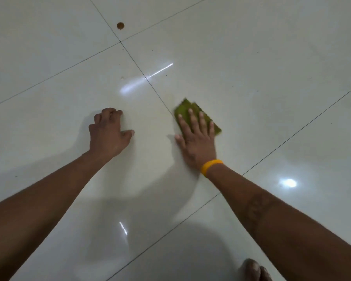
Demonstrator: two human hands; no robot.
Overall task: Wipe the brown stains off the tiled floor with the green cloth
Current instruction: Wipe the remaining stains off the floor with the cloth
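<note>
You are pressing your right hand (197,136) flat on the green cloth (193,112), fingers straight and slightly spread, the thumb lying off the cloth on the tiled floor (251,67). The cloth is looking like a folded, yellowish-green rectangle, its far corner and right edge showing beyond your fingertips; its outline is blurring a little. It is sitting just right of a dark grout line, on the glossy pale tile. A yellow wristband (210,166) is circling your right wrist.

Your left hand (109,132) is resting on the neighbouring tile, well apart from the cloth, its fingers curling under with nothing in them and the thumb pointing toward the cloth.

A round brown stain (120,25) is lying far ahead, near a crossing of grout lines, and a much smaller brownish speck (122,78) is sitting closer, ahead of your left hand. Toes (253,269) are showing at the bottom edge.
</note>
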